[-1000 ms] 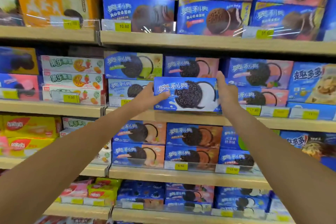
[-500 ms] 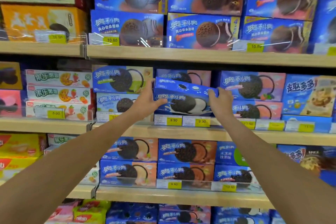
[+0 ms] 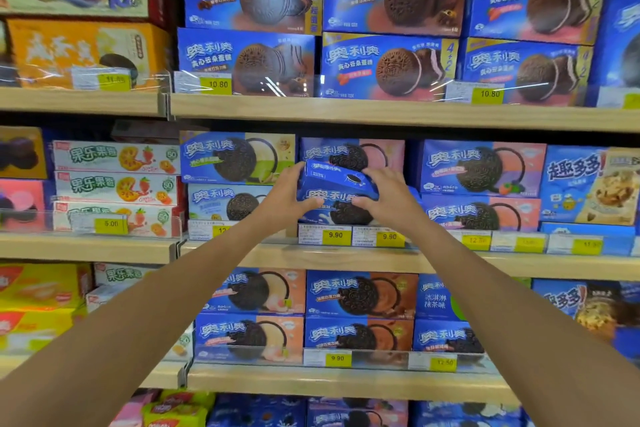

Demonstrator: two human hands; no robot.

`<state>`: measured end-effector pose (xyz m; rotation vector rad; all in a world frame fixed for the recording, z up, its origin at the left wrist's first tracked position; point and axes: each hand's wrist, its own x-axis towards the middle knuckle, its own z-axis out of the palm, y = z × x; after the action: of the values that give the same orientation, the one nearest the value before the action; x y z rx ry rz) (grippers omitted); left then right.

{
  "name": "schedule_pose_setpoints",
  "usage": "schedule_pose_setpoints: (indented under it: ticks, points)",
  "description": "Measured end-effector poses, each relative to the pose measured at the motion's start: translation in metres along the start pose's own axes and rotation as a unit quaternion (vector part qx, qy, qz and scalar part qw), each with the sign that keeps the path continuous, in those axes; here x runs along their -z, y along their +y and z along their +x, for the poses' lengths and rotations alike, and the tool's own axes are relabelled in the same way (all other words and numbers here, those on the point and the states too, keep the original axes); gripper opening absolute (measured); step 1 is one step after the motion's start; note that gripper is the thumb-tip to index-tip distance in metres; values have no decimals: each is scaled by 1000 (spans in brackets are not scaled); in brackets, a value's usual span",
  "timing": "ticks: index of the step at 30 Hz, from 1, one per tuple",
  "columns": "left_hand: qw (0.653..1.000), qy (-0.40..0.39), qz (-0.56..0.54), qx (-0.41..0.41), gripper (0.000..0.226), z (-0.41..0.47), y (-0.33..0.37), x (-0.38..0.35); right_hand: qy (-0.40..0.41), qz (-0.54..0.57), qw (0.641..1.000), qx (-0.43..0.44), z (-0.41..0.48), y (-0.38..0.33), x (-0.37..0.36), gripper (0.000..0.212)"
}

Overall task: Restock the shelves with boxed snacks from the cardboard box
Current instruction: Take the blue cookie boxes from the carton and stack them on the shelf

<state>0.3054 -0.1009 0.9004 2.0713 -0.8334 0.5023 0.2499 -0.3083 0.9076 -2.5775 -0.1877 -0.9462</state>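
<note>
Blue cookie box [image 3: 337,180] tilted, left fingers [image 3: 294,177] and right fingers [image 3: 379,175] gripping — pink box [image 3: 384,152] behind.

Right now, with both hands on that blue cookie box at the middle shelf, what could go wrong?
The blue box is tilted between the left hand and right hand, so it may catch on the pink-faced box just above. Its lower edge sits close to the price rail and might snag there. Pushed in crooked, it could shove the pale-blue box on the left.
</note>
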Motion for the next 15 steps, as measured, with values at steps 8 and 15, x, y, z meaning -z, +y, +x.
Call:
schedule_pose_setpoints:
  ticks: [8,15]
  points:
    - [1000,1,3,-4,41,-4,2,12,-29,-38,999,21,16,-7,11,66]
    - [999,-20,26,13,40,0,5,12,-46,-38,998,0,15,-2,16,66]
